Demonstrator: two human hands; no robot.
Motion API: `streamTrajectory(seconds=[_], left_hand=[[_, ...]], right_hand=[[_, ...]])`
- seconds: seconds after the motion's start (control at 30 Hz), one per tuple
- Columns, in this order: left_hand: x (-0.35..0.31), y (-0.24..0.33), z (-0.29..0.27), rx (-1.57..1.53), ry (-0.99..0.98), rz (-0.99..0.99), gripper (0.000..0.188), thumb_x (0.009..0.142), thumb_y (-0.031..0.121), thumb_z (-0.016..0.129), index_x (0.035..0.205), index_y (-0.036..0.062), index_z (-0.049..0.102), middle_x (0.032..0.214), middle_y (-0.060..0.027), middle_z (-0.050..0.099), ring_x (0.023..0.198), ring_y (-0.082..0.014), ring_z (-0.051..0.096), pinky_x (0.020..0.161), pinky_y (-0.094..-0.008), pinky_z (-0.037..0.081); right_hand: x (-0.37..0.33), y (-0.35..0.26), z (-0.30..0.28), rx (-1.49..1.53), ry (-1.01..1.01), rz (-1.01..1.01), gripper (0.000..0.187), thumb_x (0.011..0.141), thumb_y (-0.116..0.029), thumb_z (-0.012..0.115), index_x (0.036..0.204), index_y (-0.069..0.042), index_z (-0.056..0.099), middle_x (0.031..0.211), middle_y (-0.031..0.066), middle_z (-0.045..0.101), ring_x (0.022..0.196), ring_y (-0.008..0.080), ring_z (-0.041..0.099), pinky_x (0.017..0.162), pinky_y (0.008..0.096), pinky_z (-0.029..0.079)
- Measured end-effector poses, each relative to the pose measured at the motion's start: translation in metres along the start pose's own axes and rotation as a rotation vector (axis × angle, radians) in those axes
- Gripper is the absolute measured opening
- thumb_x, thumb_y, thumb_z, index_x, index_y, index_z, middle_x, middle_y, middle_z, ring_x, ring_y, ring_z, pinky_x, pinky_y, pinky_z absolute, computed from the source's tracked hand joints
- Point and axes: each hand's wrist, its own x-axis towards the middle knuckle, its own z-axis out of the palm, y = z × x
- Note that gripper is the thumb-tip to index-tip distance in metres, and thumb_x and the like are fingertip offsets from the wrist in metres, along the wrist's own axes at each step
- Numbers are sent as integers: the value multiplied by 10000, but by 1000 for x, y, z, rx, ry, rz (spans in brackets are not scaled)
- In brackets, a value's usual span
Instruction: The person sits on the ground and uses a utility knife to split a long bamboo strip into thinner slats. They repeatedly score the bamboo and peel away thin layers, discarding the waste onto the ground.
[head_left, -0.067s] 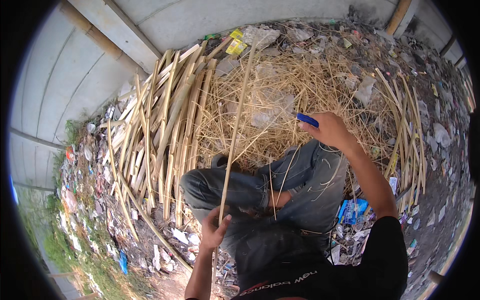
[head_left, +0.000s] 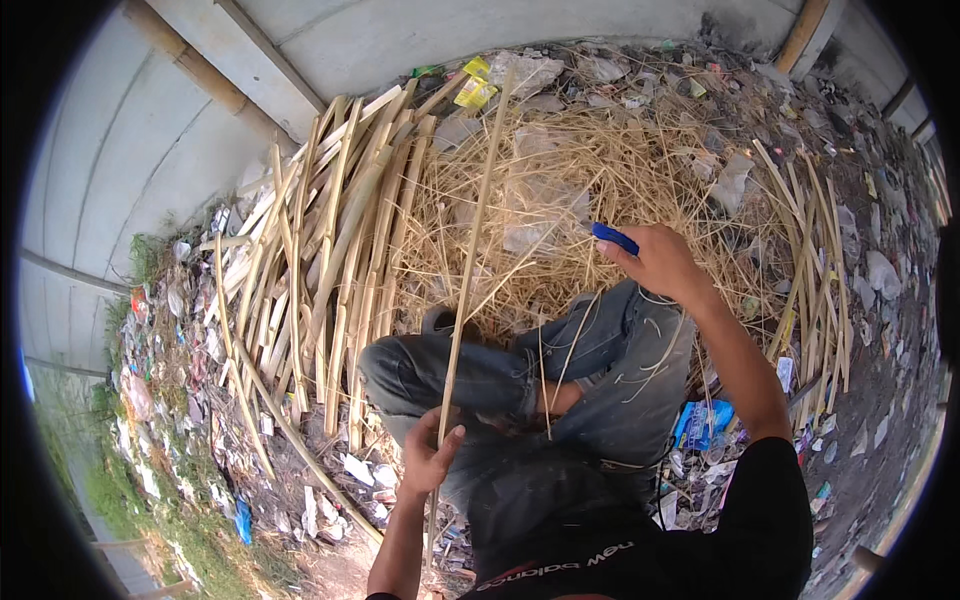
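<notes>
Along the far side stands a pale wall (head_left: 400,45). Before it spreads a heap of straw-coloured shavings (head_left: 640,150), with a big pile of split strips (head_left: 345,230) to its left and my crossed legs in dark jeans (head_left: 440,380) on the near side. A smaller bundle of strips (head_left: 836,270) lies to the right. One long strip (head_left: 466,300) slants over my leg, its lower part gripped in my left hand (head_left: 430,458). My right hand (head_left: 662,265) is clenched round a blue-handled tool (head_left: 615,238), apart from that strip.
</notes>
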Motion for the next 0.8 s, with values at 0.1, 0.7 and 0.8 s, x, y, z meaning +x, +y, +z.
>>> streamTrajectory(seconds=[0.1, 0.7, 0.8], left_hand=[[16, 24, 21, -69, -22, 74, 364, 1011, 168, 737, 1282, -17, 579, 829, 45, 568, 680, -34, 490, 598, -222, 397], [102, 63, 70, -23, -26, 237, 401, 947, 68, 785, 1274, -10, 567, 1012, -50, 699, 889, -125, 662, 814, -272, 538], [98, 58, 53, 129, 85, 288, 392, 957, 104, 776, 1269, -24, 575, 899, -64, 691, 816, -137, 645, 757, -284, 528]], right_hand=[[-10, -24, -2, -64, -28, -107, 468, 980, -506, 669, 865, -60, 746, 694, 180, 679, 693, 408, 690, 662, 515, 535], [-55, -92, 31, -112, -399, -399, 548, 966, -594, 637, 888, -62, 744, 771, 171, 723, 725, 400, 727, 671, 499, 580], [-51, -70, 14, -205, -444, -218, 521, 972, -562, 649, 895, -56, 748, 781, 180, 726, 742, 410, 722, 696, 503, 571]])
